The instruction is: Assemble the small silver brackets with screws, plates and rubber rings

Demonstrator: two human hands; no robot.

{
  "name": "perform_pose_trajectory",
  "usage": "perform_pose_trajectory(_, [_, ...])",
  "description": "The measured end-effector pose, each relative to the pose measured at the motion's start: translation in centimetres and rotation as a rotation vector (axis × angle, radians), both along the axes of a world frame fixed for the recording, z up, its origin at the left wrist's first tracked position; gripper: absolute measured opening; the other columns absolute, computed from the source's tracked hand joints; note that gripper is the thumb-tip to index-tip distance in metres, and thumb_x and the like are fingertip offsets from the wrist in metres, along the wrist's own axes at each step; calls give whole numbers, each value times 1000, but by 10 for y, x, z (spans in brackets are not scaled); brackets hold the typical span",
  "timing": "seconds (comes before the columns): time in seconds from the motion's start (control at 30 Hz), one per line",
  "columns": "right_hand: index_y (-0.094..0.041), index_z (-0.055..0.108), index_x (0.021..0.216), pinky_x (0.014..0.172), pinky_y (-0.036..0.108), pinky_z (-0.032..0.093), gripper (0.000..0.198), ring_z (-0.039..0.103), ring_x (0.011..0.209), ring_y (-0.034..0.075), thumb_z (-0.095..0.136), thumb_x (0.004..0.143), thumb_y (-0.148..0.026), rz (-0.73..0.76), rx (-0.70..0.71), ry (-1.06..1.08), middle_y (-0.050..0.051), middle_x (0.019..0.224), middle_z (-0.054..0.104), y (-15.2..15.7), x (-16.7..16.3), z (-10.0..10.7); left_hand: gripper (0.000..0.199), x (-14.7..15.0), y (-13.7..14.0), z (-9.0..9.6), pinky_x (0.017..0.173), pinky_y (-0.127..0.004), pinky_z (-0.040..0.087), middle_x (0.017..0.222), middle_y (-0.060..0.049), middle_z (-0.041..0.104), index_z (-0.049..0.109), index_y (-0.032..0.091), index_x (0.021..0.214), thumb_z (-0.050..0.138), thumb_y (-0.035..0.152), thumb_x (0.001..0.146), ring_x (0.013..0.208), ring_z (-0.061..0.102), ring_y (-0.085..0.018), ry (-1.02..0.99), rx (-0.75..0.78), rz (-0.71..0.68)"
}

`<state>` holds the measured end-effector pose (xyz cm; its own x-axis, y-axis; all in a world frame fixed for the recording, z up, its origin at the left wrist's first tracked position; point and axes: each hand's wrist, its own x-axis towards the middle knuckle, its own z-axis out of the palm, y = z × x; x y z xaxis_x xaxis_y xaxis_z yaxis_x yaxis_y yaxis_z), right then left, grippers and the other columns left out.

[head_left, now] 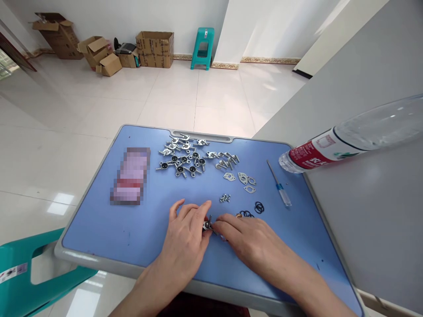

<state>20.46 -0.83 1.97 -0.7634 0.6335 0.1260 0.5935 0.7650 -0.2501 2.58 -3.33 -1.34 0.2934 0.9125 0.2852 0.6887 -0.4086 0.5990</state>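
Near the table's front edge, my left hand [187, 233] grips a small metal fitting [206, 225] with a thin pin, between thumb and index finger. My right hand [247, 235] is closed, its fingertips pressed together at the right side of the same fitting; they partly cover it. Beyond my right hand lie black O-rings [259, 207] and a small pile of screws [225, 198]. Flat metal flange plates [243, 178] rest farther back. Several similar metal fittings [180, 169], some with round black faces, are grouped at the back middle.
A screwdriver [279, 185] with a clear handle and a large water bottle [317, 152] are on the right of the blue table [99, 224]. A blurred-out rectangular object [130, 176] lies left. Green stools [202, 48] and cardboard boxes [155, 49] stand on the floor.
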Motion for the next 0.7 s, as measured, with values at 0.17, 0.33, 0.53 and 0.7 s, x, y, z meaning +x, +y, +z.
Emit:
perform_pose_trajectory(0.17, [-17,57,92,48,27,31,30,49,52,13,32,92,-2,-31,-83,49,3,75,61,0,0,-5,52,-1,0,0,102,-55,39,93,-3,67,37,21,137,47,4,89,94,64,-22,-3,-3,5])
perform_pose_trajectory(0.33, [-17,57,93,50,26,36,26,56,57,14,34,95,-6,-84,-164,68,3,78,62,2,2,-6,52,-1,0,0,103,-55,38,93,-3,67,37,20,137,48,4,88,94,63,-22,-8,-21,-2])
perform_pose_trajectory(0.53, [-19,58,89,52,25,40,24,58,58,13,36,96,-10,-160,-256,152,2,78,65,3,0,-11,52,-1,0,-1,103,-56,37,93,-2,66,35,22,137,47,5,90,94,63,-22,-3,-36,1])
perform_pose_trajectory(0.7, [-21,58,91,54,25,43,13,61,61,14,46,95,-18,-267,-393,215,2,79,69,6,-2,-5,52,-1,-1,-1,104,-56,37,95,-3,66,34,22,137,48,7,90,97,63,-23,-14,-40,-9])
